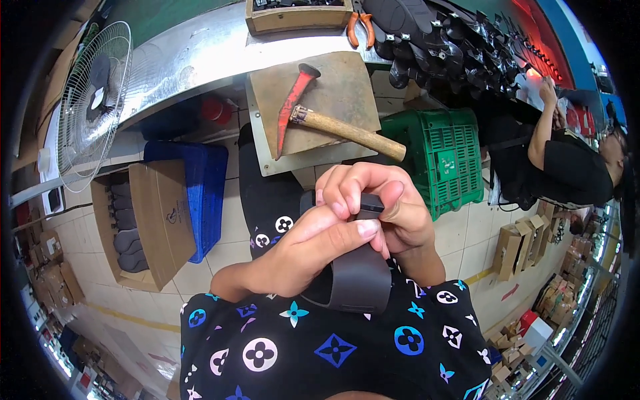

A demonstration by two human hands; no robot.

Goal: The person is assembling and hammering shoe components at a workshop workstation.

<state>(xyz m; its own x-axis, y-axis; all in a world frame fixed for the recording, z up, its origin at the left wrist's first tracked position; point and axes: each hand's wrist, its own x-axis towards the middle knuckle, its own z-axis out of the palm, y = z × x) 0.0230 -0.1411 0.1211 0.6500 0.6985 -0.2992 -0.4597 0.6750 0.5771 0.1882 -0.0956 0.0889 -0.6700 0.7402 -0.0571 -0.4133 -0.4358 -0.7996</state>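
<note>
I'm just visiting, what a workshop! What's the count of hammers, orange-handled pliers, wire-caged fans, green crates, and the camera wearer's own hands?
Hammer: 1
Orange-handled pliers: 1
Wire-caged fan: 1
Green crate: 1
Wearer's hands: 2, left hand and right hand
Total: 6

black sandal strap [360,280]: upper part masked by both hands; how its 2 ends meet cannot be read. left hand [313,243]: most fingers out of sight behind the thumb and the right hand [397,207]. wooden tray [303,23]: cut by upper edge; dark pieces inside too small to identify. blue crate [210,193]: partly behind the cardboard box [163,220]. red bucket [215,109]: partly hidden under the bench [177,57]. co-worker [570,167]: object at the raised hand unclear. patterned shirt [293,360]: cut by lower edge.
</note>
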